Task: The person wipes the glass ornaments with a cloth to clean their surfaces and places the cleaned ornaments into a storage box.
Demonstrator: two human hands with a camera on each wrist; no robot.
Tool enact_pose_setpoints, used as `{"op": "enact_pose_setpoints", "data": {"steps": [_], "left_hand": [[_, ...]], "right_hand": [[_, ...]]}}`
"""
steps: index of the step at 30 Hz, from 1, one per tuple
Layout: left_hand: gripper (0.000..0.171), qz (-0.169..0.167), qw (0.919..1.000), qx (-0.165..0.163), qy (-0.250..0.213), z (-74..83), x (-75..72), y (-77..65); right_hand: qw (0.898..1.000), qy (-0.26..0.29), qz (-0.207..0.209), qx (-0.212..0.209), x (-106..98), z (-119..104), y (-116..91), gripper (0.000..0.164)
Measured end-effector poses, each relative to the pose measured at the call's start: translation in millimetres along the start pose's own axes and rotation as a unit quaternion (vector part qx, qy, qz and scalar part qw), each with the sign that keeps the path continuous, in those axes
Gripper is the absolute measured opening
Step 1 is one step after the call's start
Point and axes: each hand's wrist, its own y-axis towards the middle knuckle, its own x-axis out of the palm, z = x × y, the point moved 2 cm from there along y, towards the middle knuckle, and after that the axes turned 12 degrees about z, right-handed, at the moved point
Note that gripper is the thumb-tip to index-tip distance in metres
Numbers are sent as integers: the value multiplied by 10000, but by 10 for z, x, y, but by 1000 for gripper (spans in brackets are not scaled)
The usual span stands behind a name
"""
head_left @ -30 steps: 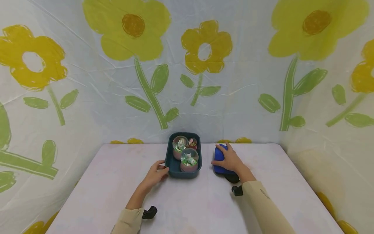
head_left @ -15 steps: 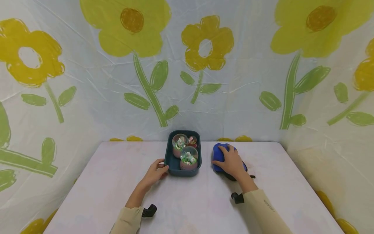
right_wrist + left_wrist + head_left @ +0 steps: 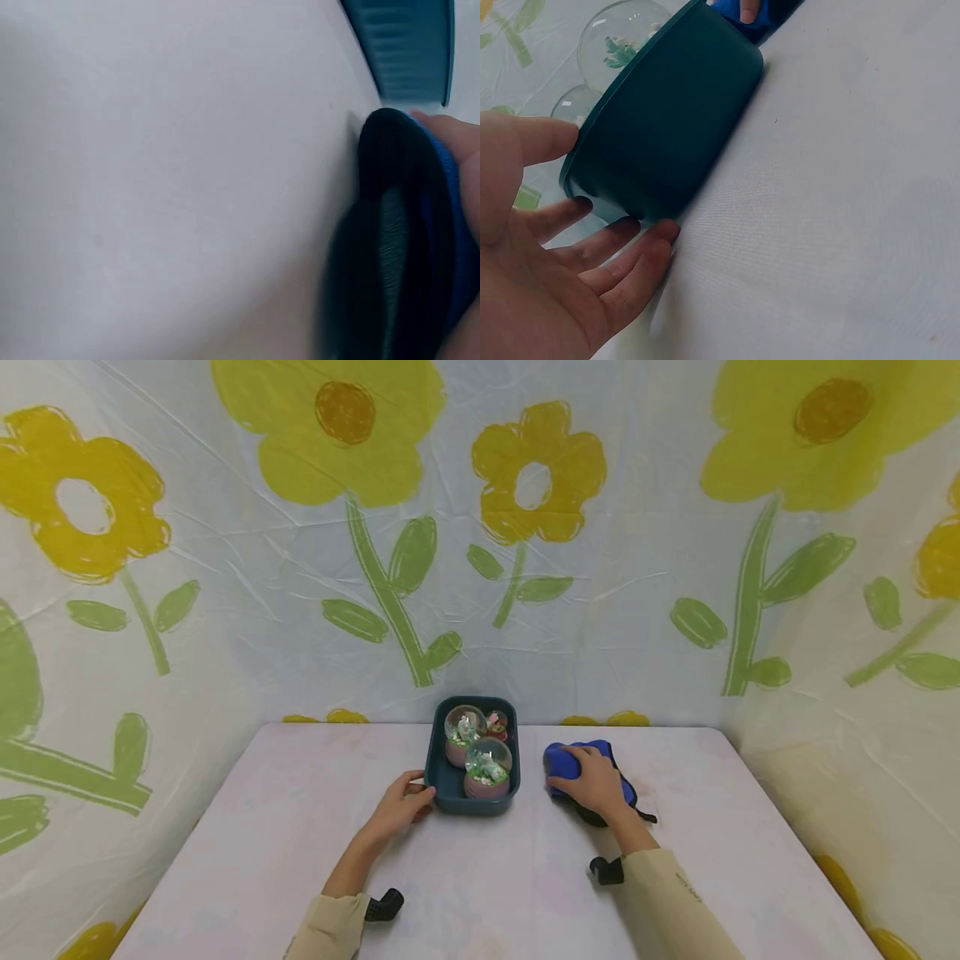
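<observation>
A dark teal tray stands at the back middle of the table and holds several snow globes. Two are large with pink bases, the front globe and the back-left globe; a small red-based globe sits behind. My left hand touches the tray's near left corner, fingertips against its outer wall in the left wrist view. Right of the tray, my right hand grips a blue soft fabric item with black edging and a black strap. The palm hides part of it; its exact kind is unclear.
The pale table reaches back to a flower-printed cloth wall, with more cloth at both sides. A black camera mount sticks out from the left wrist, and another mount from the right.
The right hand has shifted and turned the blue fabric item; its far edge has come nearer, and its strap now shows at the right. The left hand and tray have stayed put.
</observation>
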Motion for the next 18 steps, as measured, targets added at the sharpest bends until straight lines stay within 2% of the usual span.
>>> {"op": "enact_pose_setpoints", "data": {"steps": [3,7,12,15,18], "left_hand": [[53,40,10000,-58,-28,4,6,-13],[53,95,9999,-9,-87,6,8,-25],[55,19,10000,-56,-59,-23,1,-71],[54,15,9999,-125,-87,-23,-8,-92],[54,61,9999,-67,-128,-5,-17,-75]], "right_hand": [[9984,543,50,138,-29,67,38,68],[9903,1307,-147,452,-125,114,84,68],[9791,1857,-334,758,-243,171,112,68],[9683,2276,-259,996,-370,214,168,67],[9633,2405,-96,1192,-583,256,255,70]]}}
